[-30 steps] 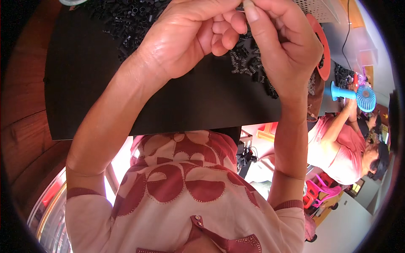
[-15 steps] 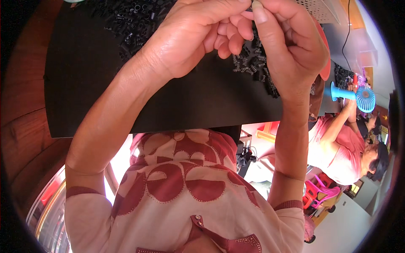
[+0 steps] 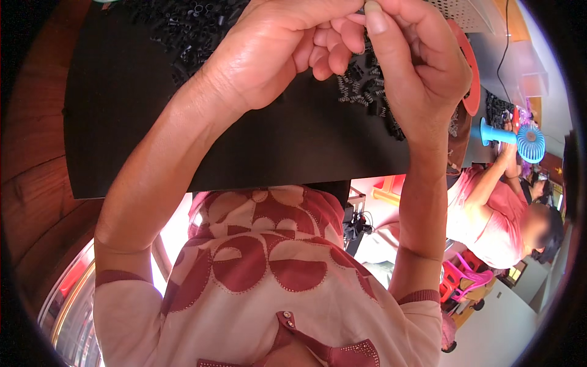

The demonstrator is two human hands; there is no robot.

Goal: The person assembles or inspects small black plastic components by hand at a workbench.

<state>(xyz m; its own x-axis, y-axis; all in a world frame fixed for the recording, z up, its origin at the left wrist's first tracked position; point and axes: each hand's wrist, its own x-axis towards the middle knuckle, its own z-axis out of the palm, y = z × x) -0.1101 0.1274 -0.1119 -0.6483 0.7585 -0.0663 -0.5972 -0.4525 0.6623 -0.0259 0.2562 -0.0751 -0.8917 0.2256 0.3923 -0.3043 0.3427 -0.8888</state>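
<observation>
My left hand (image 3: 269,58) and my right hand (image 3: 425,64) meet at the top edge, above a black table (image 3: 275,144). Thumb and fingers of each hand are pinched together there, fingertips nearly touching; what lies between them is too small and cut off to make out. The other fingers of my left hand curl loosely. Beyond my left wrist spreads a heap of small black plastic parts (image 3: 183,37), some ring-shaped. Between my hands and partly behind the right one lie small metal springs (image 3: 361,88) mixed with black pieces.
A red rim (image 3: 471,79) and a pale perforated basket (image 3: 461,15) stand beyond my right hand. A light-blue fan (image 3: 529,144) is at the right, near a co-worker in pink (image 3: 489,214) and a pink plastic chair (image 3: 471,281). The table's front edge runs close to my body.
Both hands have shifted very slightly up and left, their fingertips still together. The co-worker's head at the right has moved a little.
</observation>
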